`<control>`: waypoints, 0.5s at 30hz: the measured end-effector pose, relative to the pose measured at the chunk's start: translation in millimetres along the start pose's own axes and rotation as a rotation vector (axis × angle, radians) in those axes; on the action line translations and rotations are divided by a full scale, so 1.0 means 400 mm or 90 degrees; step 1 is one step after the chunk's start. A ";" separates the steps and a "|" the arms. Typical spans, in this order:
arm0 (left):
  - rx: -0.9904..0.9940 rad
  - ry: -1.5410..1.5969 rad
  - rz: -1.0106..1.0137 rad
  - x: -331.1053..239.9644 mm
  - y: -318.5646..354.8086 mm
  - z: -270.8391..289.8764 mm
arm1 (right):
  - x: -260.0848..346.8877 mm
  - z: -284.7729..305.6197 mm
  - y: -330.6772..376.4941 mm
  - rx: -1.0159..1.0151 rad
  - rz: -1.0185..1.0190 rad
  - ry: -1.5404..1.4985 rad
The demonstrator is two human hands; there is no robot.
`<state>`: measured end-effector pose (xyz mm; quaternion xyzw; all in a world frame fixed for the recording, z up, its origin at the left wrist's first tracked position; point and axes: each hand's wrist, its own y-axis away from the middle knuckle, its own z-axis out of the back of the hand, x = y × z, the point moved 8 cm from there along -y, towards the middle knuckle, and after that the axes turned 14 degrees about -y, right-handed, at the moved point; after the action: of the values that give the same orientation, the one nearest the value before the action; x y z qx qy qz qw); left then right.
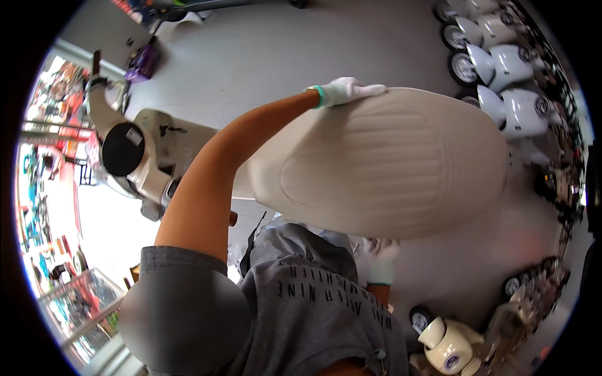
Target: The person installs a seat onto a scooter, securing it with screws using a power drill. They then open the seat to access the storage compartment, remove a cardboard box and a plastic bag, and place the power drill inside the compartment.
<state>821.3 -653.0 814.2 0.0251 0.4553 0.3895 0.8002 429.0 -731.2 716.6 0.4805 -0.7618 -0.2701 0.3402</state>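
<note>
A long beige scooter seat (376, 163) with stitched ribs fills the middle, close beneath me. My left hand (343, 92), in a white glove with a teal cuff, grips the seat's far edge. One digit stretches along the rim, while other fingers are partly hidden there. My right hand (380, 260), also in a pale glove, is low beside the seat's near edge, close to my body. Its fingers are blurred and partly covered, so their hold cannot be made out. To the left stands the beige scooter (153, 144), with its handlebar and a round black part.
Several pale scooters (501, 66) line the far right, with a cream one (448, 344) at the near right. A purple box (143, 61) stands at the far left by a grey panel. A glass display case (81, 307) is at the near left. Grey floor (263, 56) stretches beyond the seat.
</note>
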 end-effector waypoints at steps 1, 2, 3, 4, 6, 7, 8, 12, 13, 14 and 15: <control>-0.086 -0.119 -0.243 0.042 -0.033 -0.003 | -0.026 0.021 -0.016 0.004 -0.036 0.002; -0.033 -0.124 -0.167 0.070 -0.044 -0.018 | -0.058 0.015 -0.036 -0.053 -0.031 0.000; 0.015 -0.134 -0.085 0.100 -0.040 -0.023 | -0.097 0.012 -0.054 -0.106 -0.031 -0.006; -0.014 -0.134 -0.080 0.112 -0.047 -0.022 | -0.111 0.014 -0.072 -0.133 -0.016 0.006; -0.005 -0.072 0.053 0.186 -0.078 -0.054 | -0.140 0.047 -0.094 -0.195 -0.002 0.032; -0.028 -0.049 0.078 0.172 -0.069 -0.052 | -0.150 0.046 -0.109 -0.179 -0.018 0.018; -0.014 -0.021 0.092 0.199 -0.083 -0.055 | -0.173 0.047 -0.111 -0.162 -0.042 0.007; -0.073 -0.034 0.102 0.269 -0.098 -0.042 | -0.206 0.025 -0.110 -0.024 -0.138 -0.048; -0.092 -0.018 0.116 0.297 -0.097 -0.044 | -0.209 0.018 -0.091 0.001 -0.144 -0.047; -0.116 -0.005 0.133 0.334 -0.102 -0.031 | -0.212 -0.030 -0.060 0.030 -0.155 -0.047; -0.139 0.016 0.168 0.405 -0.117 -0.007 | -0.212 -0.080 -0.036 0.062 -0.168 -0.044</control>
<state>892.9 -581.8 679.1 -0.0072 0.4129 0.5385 0.7345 487.6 -661.9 703.9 0.5833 -0.7153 -0.2913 0.2515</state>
